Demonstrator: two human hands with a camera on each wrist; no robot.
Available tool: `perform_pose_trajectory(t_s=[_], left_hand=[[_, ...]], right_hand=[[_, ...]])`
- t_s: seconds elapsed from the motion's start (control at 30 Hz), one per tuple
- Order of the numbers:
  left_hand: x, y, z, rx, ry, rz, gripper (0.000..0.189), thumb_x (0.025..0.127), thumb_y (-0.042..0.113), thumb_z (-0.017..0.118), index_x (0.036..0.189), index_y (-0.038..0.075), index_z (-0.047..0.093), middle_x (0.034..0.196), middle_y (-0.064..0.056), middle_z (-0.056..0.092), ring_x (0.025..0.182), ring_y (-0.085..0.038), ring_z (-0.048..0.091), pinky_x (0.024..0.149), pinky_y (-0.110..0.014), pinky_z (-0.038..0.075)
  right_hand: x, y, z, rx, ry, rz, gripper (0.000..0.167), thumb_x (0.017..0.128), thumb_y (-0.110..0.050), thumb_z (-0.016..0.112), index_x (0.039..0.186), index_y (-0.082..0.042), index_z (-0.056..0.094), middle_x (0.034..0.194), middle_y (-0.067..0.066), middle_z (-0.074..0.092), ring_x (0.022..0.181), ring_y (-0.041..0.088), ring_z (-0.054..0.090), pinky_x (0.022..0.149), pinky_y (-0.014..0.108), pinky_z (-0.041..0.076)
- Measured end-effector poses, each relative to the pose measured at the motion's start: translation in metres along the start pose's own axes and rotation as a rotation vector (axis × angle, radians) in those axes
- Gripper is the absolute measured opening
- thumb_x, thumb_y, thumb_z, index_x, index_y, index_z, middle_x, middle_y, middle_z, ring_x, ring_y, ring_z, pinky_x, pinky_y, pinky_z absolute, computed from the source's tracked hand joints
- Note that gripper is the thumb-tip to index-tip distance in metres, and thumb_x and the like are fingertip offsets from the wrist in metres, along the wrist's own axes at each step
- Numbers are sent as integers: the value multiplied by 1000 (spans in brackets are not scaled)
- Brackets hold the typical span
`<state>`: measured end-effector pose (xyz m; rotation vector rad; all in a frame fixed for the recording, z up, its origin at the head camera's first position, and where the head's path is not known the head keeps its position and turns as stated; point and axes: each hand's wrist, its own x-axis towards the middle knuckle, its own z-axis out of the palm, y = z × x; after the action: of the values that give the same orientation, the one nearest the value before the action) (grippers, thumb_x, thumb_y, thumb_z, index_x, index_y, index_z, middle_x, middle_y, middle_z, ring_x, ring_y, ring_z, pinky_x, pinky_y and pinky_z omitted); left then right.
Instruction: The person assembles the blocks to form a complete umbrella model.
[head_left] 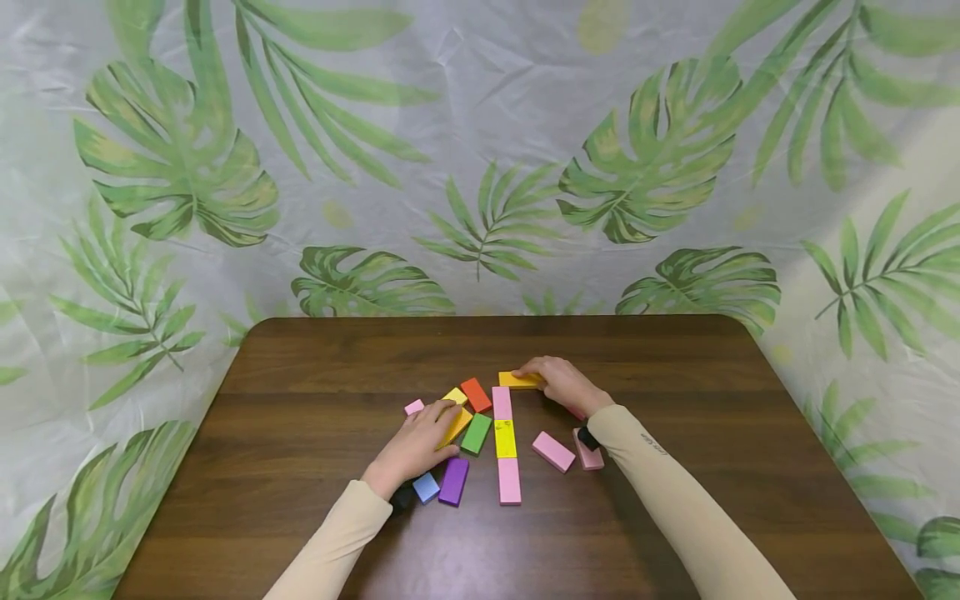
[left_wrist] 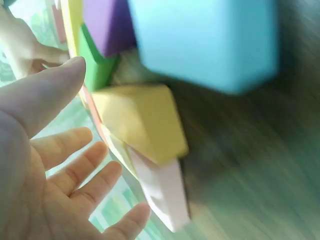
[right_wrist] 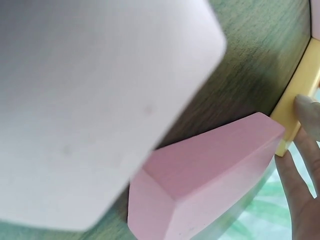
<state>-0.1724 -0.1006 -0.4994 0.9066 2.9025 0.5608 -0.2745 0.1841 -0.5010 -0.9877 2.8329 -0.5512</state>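
Observation:
My right hand (head_left: 564, 385) pinches an orange block (head_left: 513, 381) at the far end of a straight row on the table. Below it the row runs pink block (head_left: 502, 403), bright yellow block (head_left: 506, 439), then another pink block (head_left: 509, 482). In the right wrist view, thumb and fingers lie on opposite sides of the orange block (right_wrist: 295, 102). Over the loose blocks on the left, my left hand (head_left: 416, 442) spreads its fingers, gripping nothing. Near it lie a second orange block (head_left: 457, 425), a green block (head_left: 476, 434) and a red block (head_left: 476, 395).
A purple block (head_left: 453, 482) and a blue block (head_left: 427, 487) lie nearer the body. A pale yellow block (head_left: 455, 396) and small-looking pink block (head_left: 413, 407) sit beyond the left hand. Pink blocks (head_left: 553, 452) lie by the right forearm, one partly hidden. Leaf-patterned cloth (head_left: 480, 167) hangs behind.

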Motion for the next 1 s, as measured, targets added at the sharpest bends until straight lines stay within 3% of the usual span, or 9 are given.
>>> perform_pose_trajectory(t_s=[0.23,0.63,1.0], left_hand=[[-9,-12,-3,0,12,9,55,86,22,73,133,0,52,129,-16,49,120,-30,48,98,-54,36],[-10,-13,-4,29,57,40,50,79,17,80,123,1,61,109,-10,48,98,-25,49,80,-45,42],[-11,-17,-7,45,10,16,46,79,11,79,121,3,64,105,-9,53,97,-27,44,79,-44,40]], right_hand=[[-1,0,-1,5,2,-3,57,76,25,50,120,-7,67,118,11,64,112,31,57,98,46,42],[0,3,2,18,24,-17,56,76,24,50,119,-7,68,116,9,64,111,30,58,98,46,42],[1,3,3,26,6,14,59,75,24,49,122,-8,66,119,9,63,114,30,56,100,46,40]])
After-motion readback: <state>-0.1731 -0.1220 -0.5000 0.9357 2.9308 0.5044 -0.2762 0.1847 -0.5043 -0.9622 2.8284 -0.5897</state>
